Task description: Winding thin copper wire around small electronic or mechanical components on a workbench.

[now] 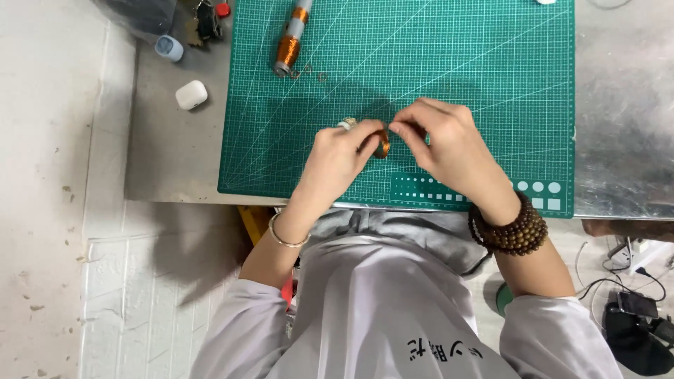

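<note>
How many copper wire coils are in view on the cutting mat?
2. One small coil is pinched between the left hand and right hand at mat centre; a larger spool lies near the mat's top edge. Fingers may hide more.

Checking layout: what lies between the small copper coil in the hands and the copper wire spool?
Head view: only bare green cutting mat between coil and spool.

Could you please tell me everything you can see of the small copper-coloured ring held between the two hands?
The copper-coloured ring looks like a small coil wound with shiny orange wire. It stands on edge just above the green cutting mat, pinched by the left hand and the right hand. Fingers hide most of it.
</note>
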